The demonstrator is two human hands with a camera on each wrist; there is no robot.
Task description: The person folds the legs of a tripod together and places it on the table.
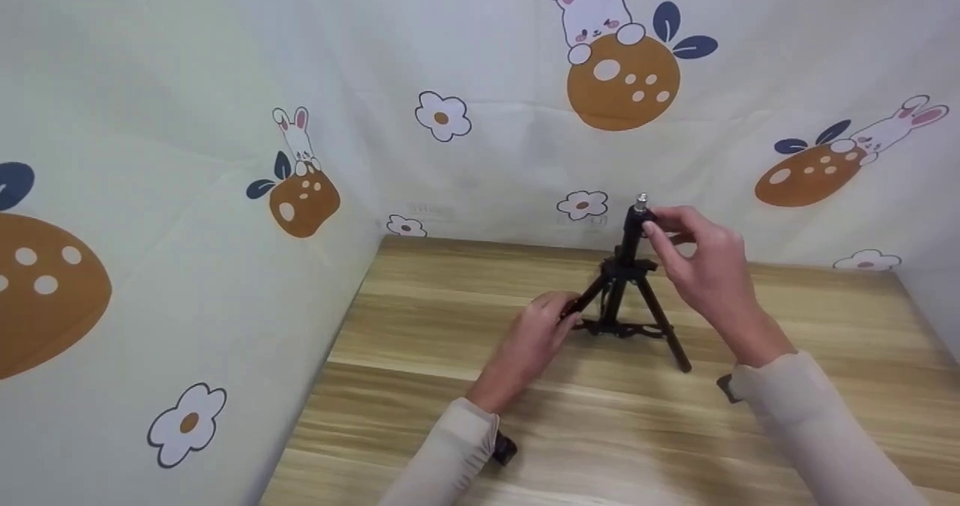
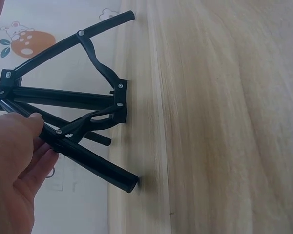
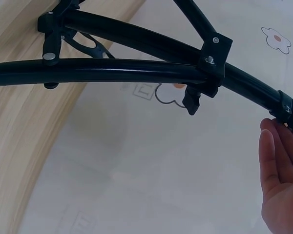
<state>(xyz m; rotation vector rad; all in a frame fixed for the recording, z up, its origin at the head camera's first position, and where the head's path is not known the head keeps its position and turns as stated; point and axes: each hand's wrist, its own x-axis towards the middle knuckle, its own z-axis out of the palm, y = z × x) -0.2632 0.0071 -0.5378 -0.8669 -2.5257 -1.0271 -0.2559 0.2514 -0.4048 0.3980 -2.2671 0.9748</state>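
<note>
Plainly upright toward the back of a wood-grain bench (image 1: pixel 442 326) stands a small black metal tripod stand (image 1: pixel 615 300), its three tubular legs splayed around a central column; whether every foot touches the bench I cannot tell. A short silver metal stud (image 1: pixel 641 202) tops the column. The left hand (image 1: pixel 534 333) holds the leg on its own side, low in the head view, and the left wrist view shows the thumb lying over the black tube with fingers beneath it, pinching it just beside the riveted joint of a flat black brace (image 2: pixel 98 63). The right hand (image 1: pixel 709 266) is at the upper end of the column, thumb and fingers pinching at the black collar (image 3: pixel 285 106) just below the stud; what the fingertips cover there is partly hidden. Lower down, a black knob (image 3: pixel 191 100) juts from the hub where the legs meet, apart from the right hand. Both forearms wear pale long sleeves (image 1: pixel 814 416), with a small black piece (image 1: pixel 505 450) showing beside the left cuff. Behind the bench hangs a whitish cloth (image 1: pixel 510 169) printed with white rabbits, orange-brown spotted fruits and outlined flowers.
</note>
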